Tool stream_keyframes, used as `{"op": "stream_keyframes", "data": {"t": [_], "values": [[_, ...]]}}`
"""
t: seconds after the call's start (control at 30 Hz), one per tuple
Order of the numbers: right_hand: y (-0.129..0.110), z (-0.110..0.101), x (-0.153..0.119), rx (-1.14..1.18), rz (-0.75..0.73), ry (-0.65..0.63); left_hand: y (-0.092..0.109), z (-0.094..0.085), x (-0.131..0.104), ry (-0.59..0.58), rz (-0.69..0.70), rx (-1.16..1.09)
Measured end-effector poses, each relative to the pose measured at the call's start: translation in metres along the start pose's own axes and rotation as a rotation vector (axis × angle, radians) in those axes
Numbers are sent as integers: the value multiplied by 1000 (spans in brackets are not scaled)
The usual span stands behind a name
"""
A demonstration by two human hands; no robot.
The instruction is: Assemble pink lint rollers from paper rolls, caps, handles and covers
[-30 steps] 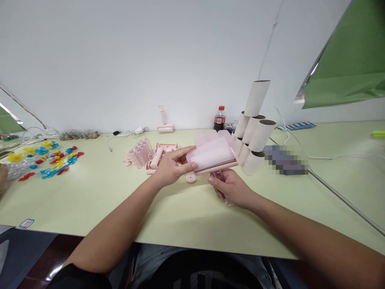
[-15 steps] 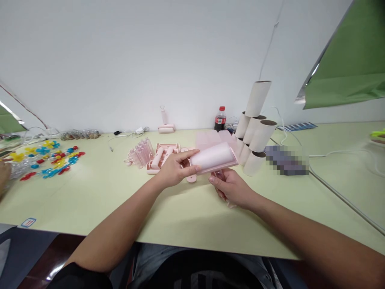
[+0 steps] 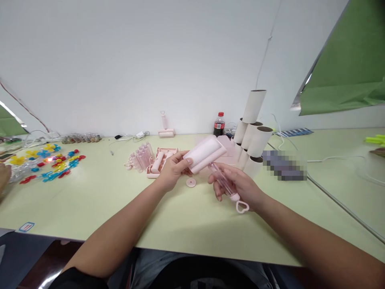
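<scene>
A lint roller head (image 3: 202, 154), with a white roll in a pale pink cover, is gripped at its left end by my left hand (image 3: 174, 170). My right hand (image 3: 237, 182) has its fingers curled around a clear pink handle (image 3: 223, 180), which ends in a heart-shaped loop. The handle's upper tip lies right by the roller's lower edge; whether the two are joined I cannot tell. Below the roller a round pink disc (image 3: 191, 182) lies on the table. Just left of my left hand are pink roller frames (image 3: 154, 171) and several more pink handles (image 3: 140, 157).
White cardboard tubes (image 3: 255, 138) are stacked at the right, beside a cola bottle (image 3: 219, 125). An upright lint roller (image 3: 166, 132) leans on the back wall. Colourful plastic pieces (image 3: 61, 162) lie far left, near another person's hand (image 3: 4, 176). Cables (image 3: 337, 196) cross the right side.
The roller head has tilted, its right end rising. My right hand has turned, so the handle and its heart loop now show in full. The camera view has shifted slightly.
</scene>
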State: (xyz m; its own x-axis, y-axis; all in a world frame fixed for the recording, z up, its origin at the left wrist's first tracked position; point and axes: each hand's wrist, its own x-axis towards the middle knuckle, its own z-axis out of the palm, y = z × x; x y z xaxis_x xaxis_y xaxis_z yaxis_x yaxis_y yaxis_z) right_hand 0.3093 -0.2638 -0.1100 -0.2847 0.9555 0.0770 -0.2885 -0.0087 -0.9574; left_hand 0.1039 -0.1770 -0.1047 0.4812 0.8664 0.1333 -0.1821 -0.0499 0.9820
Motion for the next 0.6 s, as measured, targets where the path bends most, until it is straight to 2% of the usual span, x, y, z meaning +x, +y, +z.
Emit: {"op": "stream_keyframes", "data": {"t": [0.07, 0.17, 0.27, 0.37, 0.5, 0.6], "values": [[-7, -1, -1, 85, 4, 6, -1, -1, 2, 4, -29, -68], [-9, -3, 0, 141, 23, 7, -2, -3, 3, -25, -51, -51], [-6, -4, 0, 145, 3, 5, -3, -4, 3, -64, -34, 94], [-4, -4, 0, 119, -8, 0, -6, -1, 1, -76, 84, 277], [-10, 0, 0, 60, -26, -13, -12, 5, -2, 28, 140, 374], [-20, 2, -1, -12, -93, -13, -10, 5, -2, 130, 161, 397]]}}
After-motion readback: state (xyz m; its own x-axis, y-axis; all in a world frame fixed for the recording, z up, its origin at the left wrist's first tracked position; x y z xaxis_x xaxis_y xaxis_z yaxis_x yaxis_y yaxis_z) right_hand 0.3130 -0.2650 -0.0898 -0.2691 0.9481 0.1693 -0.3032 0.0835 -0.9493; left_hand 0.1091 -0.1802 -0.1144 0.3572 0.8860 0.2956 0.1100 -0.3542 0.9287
